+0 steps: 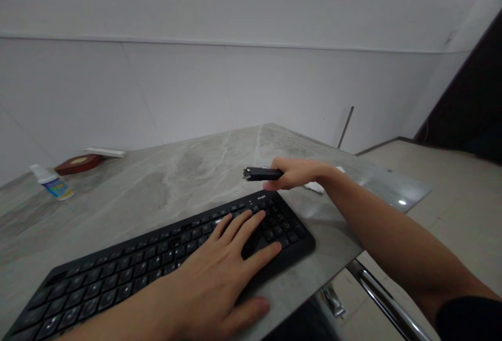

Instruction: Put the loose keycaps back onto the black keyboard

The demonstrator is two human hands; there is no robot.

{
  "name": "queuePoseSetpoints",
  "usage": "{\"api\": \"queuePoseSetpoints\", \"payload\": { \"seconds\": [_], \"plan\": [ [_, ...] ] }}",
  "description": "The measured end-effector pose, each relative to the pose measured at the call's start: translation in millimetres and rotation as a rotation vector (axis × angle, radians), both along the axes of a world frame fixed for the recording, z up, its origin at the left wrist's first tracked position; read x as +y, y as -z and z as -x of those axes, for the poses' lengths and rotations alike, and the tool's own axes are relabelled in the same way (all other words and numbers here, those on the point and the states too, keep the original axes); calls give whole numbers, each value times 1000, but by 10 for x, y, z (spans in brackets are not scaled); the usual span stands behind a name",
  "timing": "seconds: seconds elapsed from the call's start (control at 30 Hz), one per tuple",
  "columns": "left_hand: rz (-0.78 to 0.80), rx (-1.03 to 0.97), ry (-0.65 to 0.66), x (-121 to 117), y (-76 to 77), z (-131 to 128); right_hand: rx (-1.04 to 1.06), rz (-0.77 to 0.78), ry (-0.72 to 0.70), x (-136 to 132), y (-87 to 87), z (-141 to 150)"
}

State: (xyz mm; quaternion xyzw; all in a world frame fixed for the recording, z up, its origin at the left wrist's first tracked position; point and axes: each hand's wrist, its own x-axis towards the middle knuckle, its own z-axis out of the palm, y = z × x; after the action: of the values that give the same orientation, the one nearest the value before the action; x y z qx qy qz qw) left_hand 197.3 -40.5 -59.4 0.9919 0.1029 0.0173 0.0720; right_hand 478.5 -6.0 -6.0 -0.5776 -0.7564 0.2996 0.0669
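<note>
A black keyboard [133, 265] lies at a slant on the grey marbled table. Across its right part rests my left hand [231, 262], palm down with the fingers spread over the keys and the thumb off the near edge. My right hand [294, 172] is closed around a black stick-shaped tool [259, 174], just above the keyboard's far right corner. The tool points left, and a small shiny metal piece shows at its tip. Its exact kind I cannot make out, and the fingers hide its other end.
A white spray bottle [53, 182] with a blue label stands at the far left. Beside it lie a reddish-brown wooden piece [78, 164] and a white flat strip [105, 151] near the wall. Something white [315, 188] lies beneath my right wrist. The table [204, 168] ends at the right.
</note>
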Motion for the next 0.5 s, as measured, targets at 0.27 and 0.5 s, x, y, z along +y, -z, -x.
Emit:
{"api": "queuePoseSetpoints", "payload": {
  "seconds": [0.27, 0.5],
  "plan": [
    [-24, -20, -17, 16, 4, -26, -201, 169, 4, -41, 10, -135],
    [-41, -9, -17, 17, -9, -21, -315, 170, -65, -14, 40, -4]
  ]
}}
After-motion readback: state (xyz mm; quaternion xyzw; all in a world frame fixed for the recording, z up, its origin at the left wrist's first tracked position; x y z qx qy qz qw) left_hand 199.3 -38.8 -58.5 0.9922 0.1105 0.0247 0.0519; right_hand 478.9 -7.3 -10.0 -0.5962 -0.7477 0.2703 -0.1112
